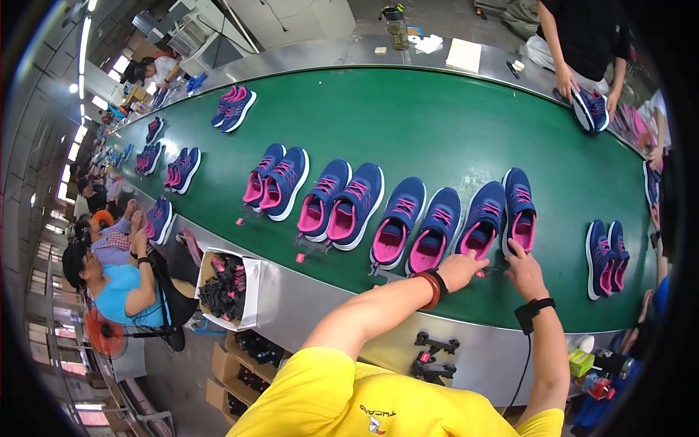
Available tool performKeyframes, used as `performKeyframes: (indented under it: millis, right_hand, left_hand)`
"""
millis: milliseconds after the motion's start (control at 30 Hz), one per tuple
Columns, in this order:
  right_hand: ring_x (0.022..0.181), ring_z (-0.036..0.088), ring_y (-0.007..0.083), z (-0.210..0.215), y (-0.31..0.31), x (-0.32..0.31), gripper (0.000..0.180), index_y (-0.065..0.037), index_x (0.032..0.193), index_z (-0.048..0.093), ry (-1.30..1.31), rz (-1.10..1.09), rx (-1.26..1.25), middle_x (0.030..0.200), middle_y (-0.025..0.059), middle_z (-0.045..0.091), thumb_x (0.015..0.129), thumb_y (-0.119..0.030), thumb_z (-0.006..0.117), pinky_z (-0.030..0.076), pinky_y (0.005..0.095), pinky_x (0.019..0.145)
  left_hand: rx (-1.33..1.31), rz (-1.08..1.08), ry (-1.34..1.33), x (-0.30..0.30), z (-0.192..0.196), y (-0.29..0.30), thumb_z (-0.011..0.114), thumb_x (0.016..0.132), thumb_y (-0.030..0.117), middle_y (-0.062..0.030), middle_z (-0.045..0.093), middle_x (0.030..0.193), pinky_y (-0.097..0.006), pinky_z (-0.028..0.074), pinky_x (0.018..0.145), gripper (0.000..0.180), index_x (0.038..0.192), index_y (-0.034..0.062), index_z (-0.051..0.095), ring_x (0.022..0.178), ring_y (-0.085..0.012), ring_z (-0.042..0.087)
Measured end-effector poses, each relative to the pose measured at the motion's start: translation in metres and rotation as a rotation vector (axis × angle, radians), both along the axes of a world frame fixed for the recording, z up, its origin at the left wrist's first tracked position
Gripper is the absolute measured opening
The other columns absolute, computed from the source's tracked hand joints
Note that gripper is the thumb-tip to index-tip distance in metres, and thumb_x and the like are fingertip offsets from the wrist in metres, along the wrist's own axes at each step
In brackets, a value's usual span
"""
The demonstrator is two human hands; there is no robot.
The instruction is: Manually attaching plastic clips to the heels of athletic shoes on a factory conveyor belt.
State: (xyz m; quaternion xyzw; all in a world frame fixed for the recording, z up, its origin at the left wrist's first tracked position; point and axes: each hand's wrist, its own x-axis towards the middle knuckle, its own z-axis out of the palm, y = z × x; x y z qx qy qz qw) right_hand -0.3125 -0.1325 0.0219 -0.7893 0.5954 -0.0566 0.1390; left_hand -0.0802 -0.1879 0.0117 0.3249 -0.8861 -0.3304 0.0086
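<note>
In front of me on the green conveyor belt lies a pair of navy sneakers with pink laces and linings. My left hand (460, 272) grips the heel of the left sneaker (483, 211), fingers bent around it. At the right sneaker (519, 200), my right hand (526, 275) has its fingers at the heel opening, closed on that edge. Between my hands, below the heels, a dark plastic shoe hanger with a small pink tag (480, 274) partly shows. My fingers hide how it sits on the shoes. Just left stands another pair of the same sneakers (404, 218).
More pairs of sneakers (354, 204) line the belt (437, 109) to the left, and one pair (601, 258) lies at right. A white box of black hangers (250, 291) stands at the near edge. Hangers (435, 357) rest on the metal ledge. Co-workers handle shoes across and to the left.
</note>
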Motion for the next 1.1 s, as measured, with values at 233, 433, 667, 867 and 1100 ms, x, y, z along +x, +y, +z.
performKeyframes:
  millis: [233,433,667,867,1100]
  right_hand:
    - [0.108,0.054,0.0357,-0.013,0.019,-0.016,0.061,-0.006,0.121,0.045,-0.272,-0.396,-0.004,0.142,0.0106,0.036,0.066,0.008,0.069,0.049,0.0405,0.087]
    - [0.096,0.057,0.0341,-0.003,0.007,-0.004,0.034,-0.008,0.105,0.059,-0.161,-0.294,0.051,0.102,0.0128,0.057,0.072,-0.010,0.067,0.049,0.0416,0.079]
    - [0.094,0.057,0.0325,-0.021,0.010,0.033,0.032,-0.006,0.100,0.058,-0.296,-0.189,0.036,0.102,0.0115,0.053,0.076,-0.024,0.069,0.047,0.0423,0.079]
    - [0.085,0.056,0.0305,-0.005,0.016,0.033,0.029,-0.007,0.085,0.059,-0.107,-0.134,-0.061,0.088,0.0101,0.053,0.075,-0.032,0.070,0.045,0.0417,0.073]
    - [0.085,0.054,0.0242,-0.002,0.020,0.033,0.027,-0.012,0.083,0.061,0.039,-0.013,-0.099,0.086,0.0058,0.053,0.072,-0.034,0.072,0.041,0.0372,0.075]
  left_hand:
    - [0.054,0.067,-0.021,-0.012,-0.011,0.015,0.044,0.082,0.005,-0.0284,0.050,0.115,-0.048,0.049,0.079,0.041,0.121,0.0108,0.057,0.086,-0.0406,0.062]
    - [0.085,0.024,-0.065,-0.011,-0.002,0.012,0.043,0.079,0.002,-0.0219,0.063,0.101,-0.046,0.049,0.082,0.041,0.115,0.0121,0.061,0.091,-0.0380,0.062]
    - [0.044,0.073,-0.123,0.017,-0.005,-0.008,0.047,0.079,0.001,-0.0219,0.062,0.096,-0.045,0.048,0.082,0.037,0.110,0.0127,0.065,0.091,-0.0378,0.061]
    - [0.086,0.035,-0.145,0.015,-0.002,-0.007,0.048,0.080,0.000,-0.0225,0.062,0.096,-0.045,0.047,0.083,0.037,0.111,0.0110,0.064,0.093,-0.0379,0.060]
    - [0.055,0.049,-0.163,0.019,-0.008,-0.002,0.049,0.079,0.000,-0.0216,0.062,0.096,-0.045,0.047,0.083,0.037,0.111,0.0110,0.064,0.093,-0.0371,0.060]
